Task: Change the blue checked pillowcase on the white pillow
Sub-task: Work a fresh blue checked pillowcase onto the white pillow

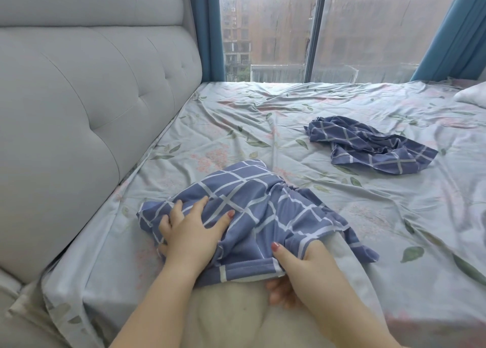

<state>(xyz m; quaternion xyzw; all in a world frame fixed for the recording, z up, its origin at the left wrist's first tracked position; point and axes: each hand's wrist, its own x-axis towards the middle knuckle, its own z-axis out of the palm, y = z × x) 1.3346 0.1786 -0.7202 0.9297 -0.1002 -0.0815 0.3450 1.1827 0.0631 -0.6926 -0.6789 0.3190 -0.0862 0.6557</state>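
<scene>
Blue cloth crossed with thin white lines, soft and much creased: the blue checked pillowcase point(263, 205) lies bunched on the near part of the bed, just ahead of the person. Its far end stands up in a loose hump and its hemmed opening faces the camera.

The left hand point(189, 234) rests on top of its left side. The fingers point(178, 208) are splayed and fairly straight, pressing down into the folds, with a ridge of cloth gathered between thumb and forefinger.

The right hand point(305, 266) pinches the hem at the opening, with the thumb point(278, 253) lying over the folded edge and the other fingers curled beneath it, against the filling.

From that opening the white pillow point(231, 313) comes out toward the camera — plump, matte and slightly fuzzy, with a dent down its middle. Its near end is bare and its far end is inside the case.

A second checked case point(368, 145) of the same pattern lies crumpled and flat, well apart to the right.

Under everything is a pale, wrinkled sheet point(394, 210) printed with pink blossoms and green leaves. A grey padded headboard point(79, 110) — tufted and seamed — runs along the left. Behind the bed is a streaked window point(276, 32) between teal curtains point(210, 32).
</scene>
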